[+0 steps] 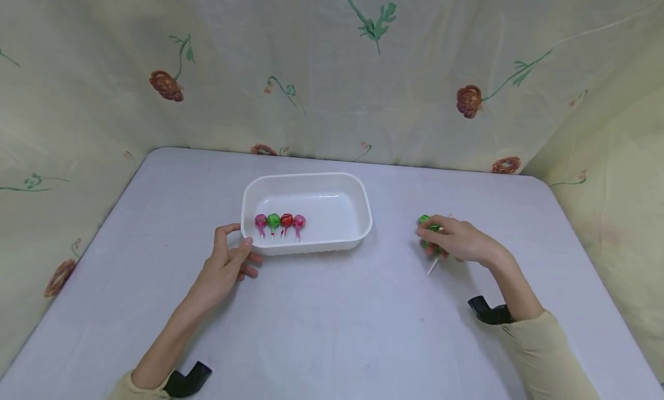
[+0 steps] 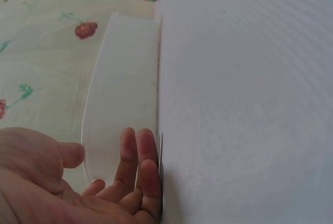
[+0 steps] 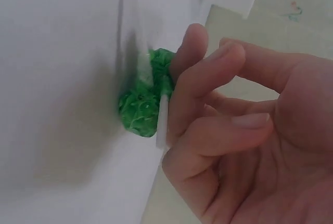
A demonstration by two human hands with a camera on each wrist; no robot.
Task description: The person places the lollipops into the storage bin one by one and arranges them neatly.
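A white tray (image 1: 332, 249) stands on the table with several wrapped lollipops lined up inside: a pink one (image 1: 260, 220), a green one (image 1: 273, 220), a red one (image 1: 287, 219) and another pink one (image 1: 299, 221). At its near left corner my left hand (image 1: 220, 276) touches the rim and outer wall, fingers loosely extended. Further right, just over the tabletop, my right hand (image 1: 464, 240) has curled fingers at some green lollipops (image 3: 139, 112) and appears to pinch them; white sticks (image 3: 163, 122) point in different directions. The fingers partly hide the contact.
A white-covered table (image 1: 332, 331) bears everything. Behind and beside it hangs a flowered curtain (image 1: 311, 71). Black wrist mounts (image 1: 189, 380) sit at both sleeves.
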